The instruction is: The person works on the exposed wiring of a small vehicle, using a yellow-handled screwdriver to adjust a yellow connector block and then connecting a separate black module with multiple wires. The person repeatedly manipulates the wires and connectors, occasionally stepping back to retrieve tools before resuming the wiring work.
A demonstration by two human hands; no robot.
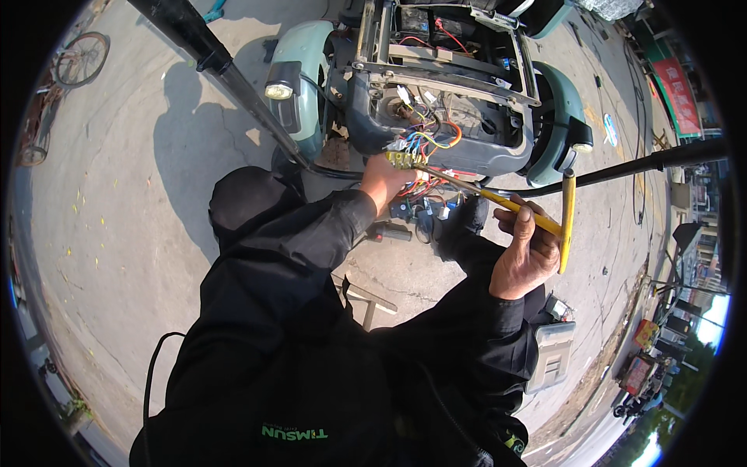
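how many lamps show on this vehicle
2: the left lamp on the left green fender, the right lamp on the right green fender, above the crossbar of the yellow tool. Others may be hidden from this view.

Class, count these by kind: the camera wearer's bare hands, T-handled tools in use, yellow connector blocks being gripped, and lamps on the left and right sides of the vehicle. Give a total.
Bare hands: 2, the left hand and the right hand
T-handled tool: 1
Yellow connector block: 1
Lamps: 2, the left lamp and the right lamp
Total: 6
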